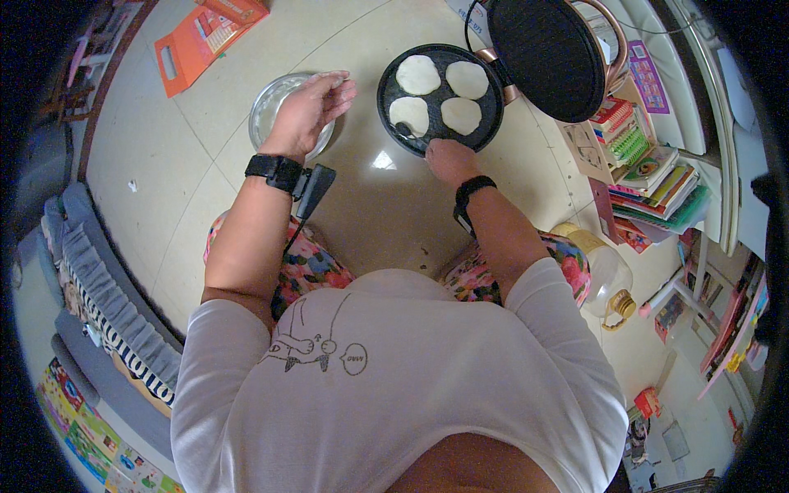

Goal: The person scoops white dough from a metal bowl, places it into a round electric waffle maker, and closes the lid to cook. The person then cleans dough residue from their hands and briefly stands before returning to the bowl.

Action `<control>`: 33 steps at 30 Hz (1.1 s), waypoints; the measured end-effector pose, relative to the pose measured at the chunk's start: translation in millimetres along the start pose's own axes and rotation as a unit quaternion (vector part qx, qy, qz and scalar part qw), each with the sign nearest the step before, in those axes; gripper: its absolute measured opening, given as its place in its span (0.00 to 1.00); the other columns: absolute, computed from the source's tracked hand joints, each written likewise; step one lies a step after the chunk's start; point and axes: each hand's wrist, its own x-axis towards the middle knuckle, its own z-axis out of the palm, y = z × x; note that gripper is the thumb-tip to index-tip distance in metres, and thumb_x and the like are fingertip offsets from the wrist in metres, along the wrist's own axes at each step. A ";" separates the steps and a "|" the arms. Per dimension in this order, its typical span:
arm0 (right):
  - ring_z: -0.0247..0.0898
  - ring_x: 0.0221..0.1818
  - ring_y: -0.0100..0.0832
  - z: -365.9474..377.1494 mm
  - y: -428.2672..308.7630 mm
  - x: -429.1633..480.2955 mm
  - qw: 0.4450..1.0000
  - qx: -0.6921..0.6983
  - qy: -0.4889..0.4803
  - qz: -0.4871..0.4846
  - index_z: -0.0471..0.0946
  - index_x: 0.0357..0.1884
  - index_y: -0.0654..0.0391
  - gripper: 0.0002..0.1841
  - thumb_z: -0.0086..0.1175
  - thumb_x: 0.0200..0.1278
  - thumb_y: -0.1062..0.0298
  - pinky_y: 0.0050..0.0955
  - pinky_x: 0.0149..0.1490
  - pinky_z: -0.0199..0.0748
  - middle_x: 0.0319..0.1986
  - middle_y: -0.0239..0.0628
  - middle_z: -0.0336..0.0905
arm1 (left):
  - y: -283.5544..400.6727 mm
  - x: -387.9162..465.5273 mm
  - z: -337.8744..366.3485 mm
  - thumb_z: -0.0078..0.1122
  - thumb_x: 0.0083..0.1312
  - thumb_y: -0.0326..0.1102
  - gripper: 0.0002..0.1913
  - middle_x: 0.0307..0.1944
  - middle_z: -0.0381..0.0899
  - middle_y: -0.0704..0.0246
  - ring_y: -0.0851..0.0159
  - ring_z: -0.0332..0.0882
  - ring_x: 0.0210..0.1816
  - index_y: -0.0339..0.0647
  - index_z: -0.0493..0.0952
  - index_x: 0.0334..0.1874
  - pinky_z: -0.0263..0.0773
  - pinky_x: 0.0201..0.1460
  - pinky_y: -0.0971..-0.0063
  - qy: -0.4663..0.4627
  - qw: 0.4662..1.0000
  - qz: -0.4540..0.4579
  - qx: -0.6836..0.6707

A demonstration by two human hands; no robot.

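An electric griddle's round black plate [436, 92] holds several flat rounds of pale dough [418, 74]; its lid [548, 58] stands open to the right. At the plate's near edge, my right hand [453, 161] is closed around what looks like a small utensil, whose black end [404, 129] rests on the near-left round. Most of its handle is hidden. My left hand [311, 111], whitish on the fingers, hovers palm sideways over a metal bowl [254, 120], holding nothing I can see. Pale residue shows inside the bowl, partly covered by the hand.
Tiled floor [216, 117] lies under the griddle and bowl. An orange cardboard folder [179, 61] is at the back left. Stacked books [653, 185] stand on the right, with a large plastic bottle [607, 277] nearer me. A grey sofa-like seat [117, 246] is at left.
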 end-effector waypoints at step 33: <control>0.74 0.40 0.41 -22.0 50.6 -7.8 0.978 -0.174 0.083 0.082 0.76 0.35 0.62 0.13 0.41 0.61 0.66 0.37 0.44 0.74 0.37 0.47 0.75 | 0.8 1.8 7.8 0.46 0.67 0.36 0.16 0.46 0.74 0.64 0.66 0.75 0.46 0.34 0.69 0.51 0.72 0.48 0.78 -0.022 1.000 0.012 0.011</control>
